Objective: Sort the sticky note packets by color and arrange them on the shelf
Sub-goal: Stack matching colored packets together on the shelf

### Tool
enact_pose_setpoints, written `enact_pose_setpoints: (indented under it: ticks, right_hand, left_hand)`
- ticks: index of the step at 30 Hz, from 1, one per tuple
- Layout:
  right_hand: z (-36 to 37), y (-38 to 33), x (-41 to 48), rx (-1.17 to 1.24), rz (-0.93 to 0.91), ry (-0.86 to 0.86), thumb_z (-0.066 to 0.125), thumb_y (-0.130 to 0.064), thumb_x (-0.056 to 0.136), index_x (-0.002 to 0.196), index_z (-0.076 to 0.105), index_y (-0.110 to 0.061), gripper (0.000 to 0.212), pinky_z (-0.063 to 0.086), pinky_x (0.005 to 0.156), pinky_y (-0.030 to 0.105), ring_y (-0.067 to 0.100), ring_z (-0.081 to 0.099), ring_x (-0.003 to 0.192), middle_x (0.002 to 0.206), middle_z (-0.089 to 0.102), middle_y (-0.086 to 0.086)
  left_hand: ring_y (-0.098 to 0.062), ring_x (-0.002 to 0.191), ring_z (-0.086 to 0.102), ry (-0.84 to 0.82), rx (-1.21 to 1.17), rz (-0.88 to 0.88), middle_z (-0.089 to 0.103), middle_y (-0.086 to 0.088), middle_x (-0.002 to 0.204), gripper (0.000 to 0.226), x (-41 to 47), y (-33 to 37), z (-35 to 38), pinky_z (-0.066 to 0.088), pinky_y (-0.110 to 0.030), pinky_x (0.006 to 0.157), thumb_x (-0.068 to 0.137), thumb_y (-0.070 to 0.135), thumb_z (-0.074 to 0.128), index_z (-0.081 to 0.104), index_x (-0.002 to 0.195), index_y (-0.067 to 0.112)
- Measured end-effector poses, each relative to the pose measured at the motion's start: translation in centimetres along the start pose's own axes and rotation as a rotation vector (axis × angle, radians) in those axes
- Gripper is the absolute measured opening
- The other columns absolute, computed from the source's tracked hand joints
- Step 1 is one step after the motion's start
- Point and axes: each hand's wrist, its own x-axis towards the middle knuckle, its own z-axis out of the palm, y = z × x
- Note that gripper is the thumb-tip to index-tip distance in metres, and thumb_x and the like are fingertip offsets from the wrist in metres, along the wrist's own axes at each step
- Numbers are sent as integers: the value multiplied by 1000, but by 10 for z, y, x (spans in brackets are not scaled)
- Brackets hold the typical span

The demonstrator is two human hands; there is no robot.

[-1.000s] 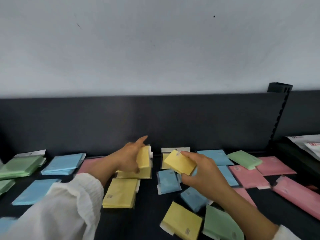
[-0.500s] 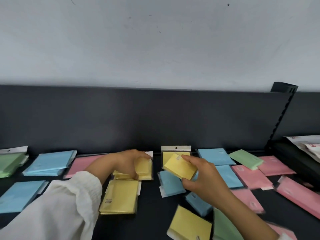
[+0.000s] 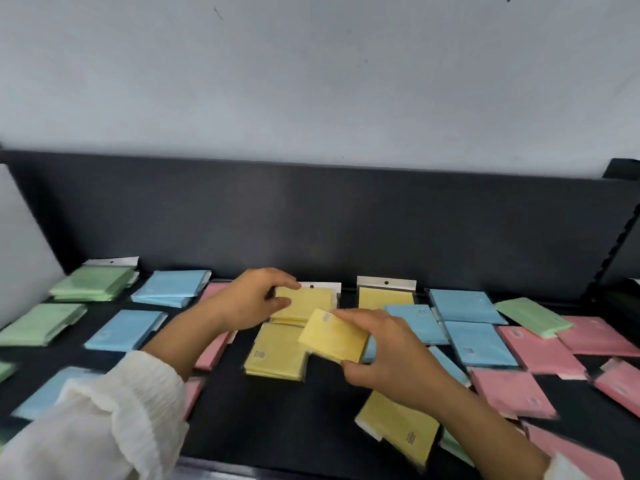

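Note:
My right hand (image 3: 388,351) grips a yellow packet (image 3: 332,336), lifted and tilted just right of the yellow pile. My left hand (image 3: 254,299) hovers at the left edge of a yellow stack (image 3: 308,301) at the back of the shelf, thumb and fingers curled beside it. Another yellow stack (image 3: 275,353) lies in front of that one. A further yellow packet (image 3: 384,297) lies at the back, right of my hands, and one more yellow packet (image 3: 398,427) lies near the front edge under my right forearm.
On the black shelf (image 3: 294,420), green stacks (image 3: 93,284) and blue stacks (image 3: 171,287) sit at the left, with pink packets (image 3: 213,348) under my left forearm. Blue packets (image 3: 478,342), a green packet (image 3: 531,317) and scattered pink packets (image 3: 543,348) lie at the right. A dark back panel (image 3: 311,220) rises behind.
The view has shifted left, showing more green and blue stacks. My right hand has carried the yellow packet leftward toward the yellow stacks. My left hand has lowered onto the back yellow stack.

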Motion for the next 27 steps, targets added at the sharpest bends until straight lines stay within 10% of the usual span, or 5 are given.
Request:
enact_pose_setpoints:
  ticks: [17, 27]
  right_hand:
    - [76, -39, -21, 84, -97, -373, 62, -29, 84, 139, 42, -25, 59, 23, 104, 15, 5, 30, 132, 144, 39, -10]
    - [20, -2, -47, -79, 137, -82, 64, -51, 80, 135, 41, -38, 61, 31, 98, 19, 7, 38, 123, 138, 44, -13]
  left_hand:
    - [7, 108, 46, 137, 21, -70, 52, 24, 118, 32, -102, -15, -5, 26, 4, 87, 88, 20, 61, 61, 118, 29]
    - [1, 119, 46, 107, 27, 118, 54, 17, 128, 32, -63, 39, 19, 31, -12, 99, 88, 25, 61, 60, 120, 31]
